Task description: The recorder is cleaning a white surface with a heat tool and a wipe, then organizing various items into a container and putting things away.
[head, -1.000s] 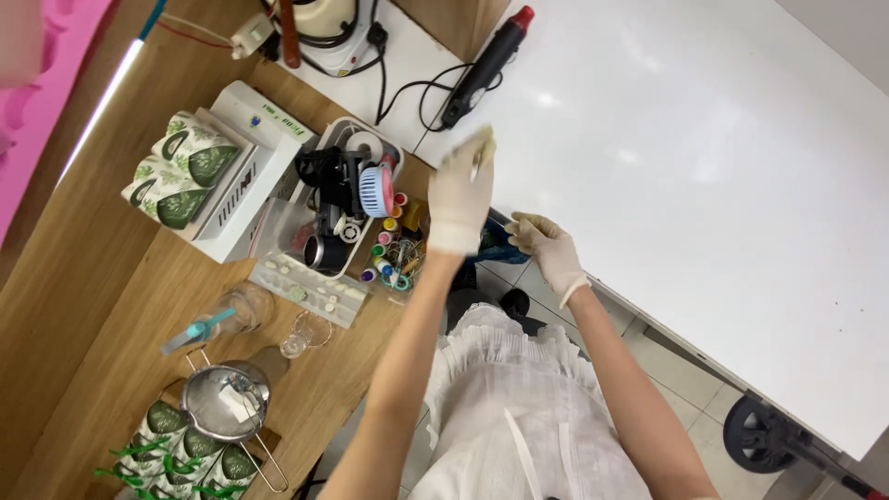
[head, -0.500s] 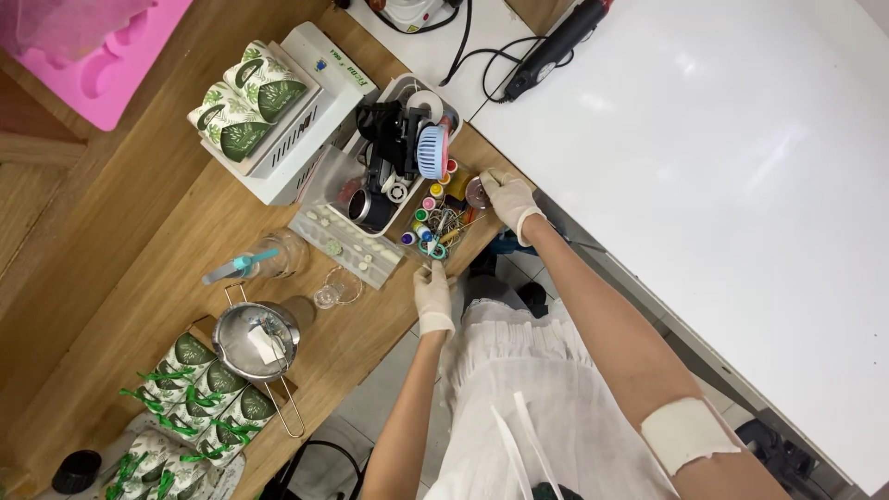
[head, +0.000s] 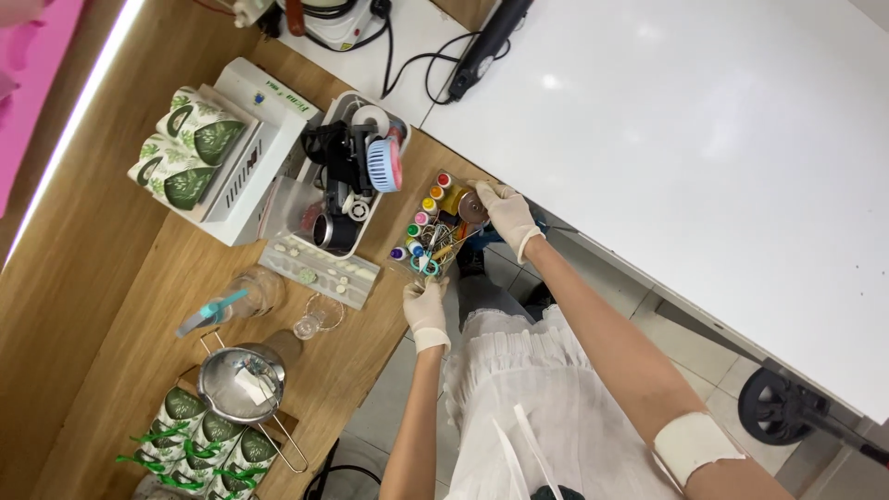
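Both my hands wear pale gloves. A clear tray (head: 435,231) of several small coloured-capped bottles and teal-handled scissors (head: 428,266) sits at the wooden counter's edge. My right hand (head: 505,211) is at the tray's far end, with its fingers closed around a small round brown jar (head: 472,206). My left hand (head: 426,310) rests at the tray's near end, fingertips curled against it by the scissors. Whether it grips anything is hidden.
A white bin (head: 347,176) of tools with a small blue fan sits beside the tray. Nearby are a white mould tray (head: 319,270), a glass cup (head: 315,319), a metal strainer (head: 243,381), green leaf-print packets (head: 185,153), a black device on the white table (head: 694,120), and a chair wheel (head: 773,407).
My left hand dropped from up near the white table to the counter edge by the tray. My right hand moved onto the tray and closed on the brown jar.
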